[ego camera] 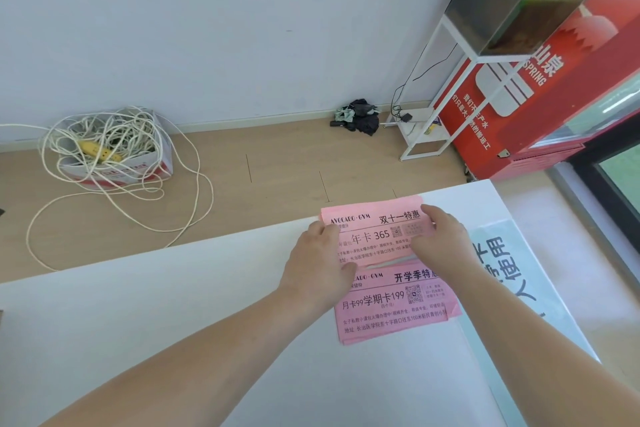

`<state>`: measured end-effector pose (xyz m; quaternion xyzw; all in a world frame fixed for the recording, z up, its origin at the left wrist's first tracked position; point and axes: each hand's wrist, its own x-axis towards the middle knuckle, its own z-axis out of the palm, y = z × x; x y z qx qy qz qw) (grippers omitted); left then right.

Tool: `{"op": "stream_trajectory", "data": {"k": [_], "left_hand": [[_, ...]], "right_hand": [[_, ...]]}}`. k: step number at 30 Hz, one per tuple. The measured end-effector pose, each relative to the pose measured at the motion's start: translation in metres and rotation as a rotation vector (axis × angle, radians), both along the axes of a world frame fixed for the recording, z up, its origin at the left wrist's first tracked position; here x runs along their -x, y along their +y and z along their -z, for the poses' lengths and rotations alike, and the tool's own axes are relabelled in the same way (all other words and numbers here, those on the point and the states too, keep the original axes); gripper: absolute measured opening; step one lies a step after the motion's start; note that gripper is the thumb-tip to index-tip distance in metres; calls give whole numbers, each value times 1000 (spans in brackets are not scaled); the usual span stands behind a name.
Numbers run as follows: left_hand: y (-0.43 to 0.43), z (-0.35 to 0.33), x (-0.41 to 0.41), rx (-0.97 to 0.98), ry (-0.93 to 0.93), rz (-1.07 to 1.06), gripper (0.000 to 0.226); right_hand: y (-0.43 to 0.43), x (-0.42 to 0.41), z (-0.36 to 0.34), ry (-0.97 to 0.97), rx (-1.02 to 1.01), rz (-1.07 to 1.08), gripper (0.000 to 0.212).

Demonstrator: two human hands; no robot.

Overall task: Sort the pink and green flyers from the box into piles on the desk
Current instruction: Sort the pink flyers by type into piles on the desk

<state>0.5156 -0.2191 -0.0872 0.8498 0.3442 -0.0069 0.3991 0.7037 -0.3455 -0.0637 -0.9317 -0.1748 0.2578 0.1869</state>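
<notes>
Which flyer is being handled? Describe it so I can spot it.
Look right of centre on the white desk. It is the far flyer, pink, reaching the desk's far edge. It reads 365; the pink near pile reads 199.

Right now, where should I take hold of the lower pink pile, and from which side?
Probably its near edge, from your side: the lower pink pile lies flat on the desk, that edge bare, while the left hand, holding the upper pink flyer, covers its far corner.

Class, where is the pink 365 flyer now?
Head view, centre-right: flyer at the desk's far edge, held by left hand and right hand, beyond the pink pile.
</notes>
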Motion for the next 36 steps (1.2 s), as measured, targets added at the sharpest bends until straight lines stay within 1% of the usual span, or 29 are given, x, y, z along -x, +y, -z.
{"op": "stream_trajectory", "data": {"k": [2,4,6,7,9,11,15,19,24,29,33,36], "left_hand": [[5,-1,-2,-10,1,-43,38],[17,-1,-4,-106,3,-37,42],[31,0,-9,-185,13,38,50],[37,-1,-12,-184,24,81,52],[44,-1,-19,-160,57,153,50],[47,1,-24,-150,84,200,46],[46,6,-26,-143,88,208,45],[46,9,-28,-138,89,193,43],[47,9,-27,-126,83,178,42],[49,4,-24,-97,83,180,40],[53,-3,-19,-75,43,147,35],[55,-22,-5,-64,-2,109,35]], "right_hand": [[0,0,0,-23,11,-18,84],[-1,-5,0,-52,66,-83,86],[-1,-11,-2,-15,118,-171,102],[0,-13,-5,25,149,-215,110],[1,-12,-8,85,217,-301,123],[2,-10,-9,78,250,-339,128],[3,-8,-9,36,227,-325,124],[5,-6,-7,2,225,-306,117],[8,-3,-9,-21,245,-304,113],[9,-2,-9,-8,236,-280,114],[11,-1,-16,57,209,-232,118],[18,7,-26,28,228,-241,110]]}}
